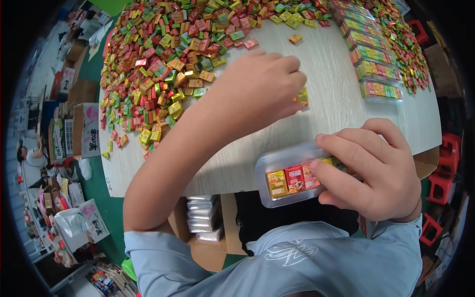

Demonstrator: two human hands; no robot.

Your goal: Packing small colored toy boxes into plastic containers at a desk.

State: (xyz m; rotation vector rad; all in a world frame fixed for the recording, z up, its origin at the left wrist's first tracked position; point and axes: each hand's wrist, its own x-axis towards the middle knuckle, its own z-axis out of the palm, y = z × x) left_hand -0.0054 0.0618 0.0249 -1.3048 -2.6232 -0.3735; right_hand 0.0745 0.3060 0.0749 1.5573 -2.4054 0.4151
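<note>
My right hand (373, 171) grips a clear plastic box (263, 180) at the table's near edge. Its fingers lie over the far rim and along the top, and the thumb presses on the packets inside. A row of small packets (295, 179) shows in the box, gold, red and pink from the left; my fingers cover the rest. Farther out, above the middle of the table, my left hand (264, 81) is closed, slightly blurred, with a small yellow-green packet (303, 95) at its fingertips. The back of that hand hides most of the grip.
A large heap of small coloured packets (163, 74) spreads over the table's left and far side. Filled clear boxes (381, 90) stand in a column at the right, beside more loose packets (413, 62). Under the near edge, a carton (228, 222) contains stacked clear boxes (200, 218). Red stools (448, 153) stand right.
</note>
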